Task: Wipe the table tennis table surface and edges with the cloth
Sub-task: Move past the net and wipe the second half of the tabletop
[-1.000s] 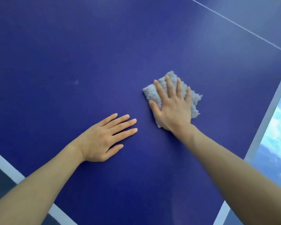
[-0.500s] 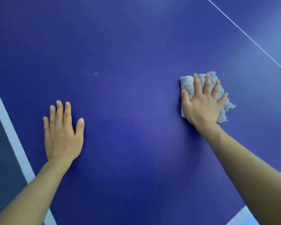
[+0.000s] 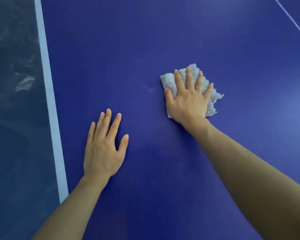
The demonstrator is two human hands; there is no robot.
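- Cloth [image 3: 194, 78], pale grey and fluffy, lies flat on the blue table tennis table [image 3: 163, 40].
- Right hand [image 3: 189, 99] presses it, fingers straight and spread.
- Left hand [image 3: 104, 146] rests flat on the surface, fingers straight, near the white edge line [image 3: 48, 94].
- Dark floor [image 3: 12, 118] lies beyond that line.

hands: 2 [image 3: 103, 149] | cloth: 1 [image 3: 169, 80] | table: 1 [image 3: 163, 32]

Both hands lie flat on the worktop [image 3: 163, 40]: right hand [image 3: 189, 101] on the cloth [image 3: 192, 71], left hand [image 3: 102, 149] nearer, beside the left edge.
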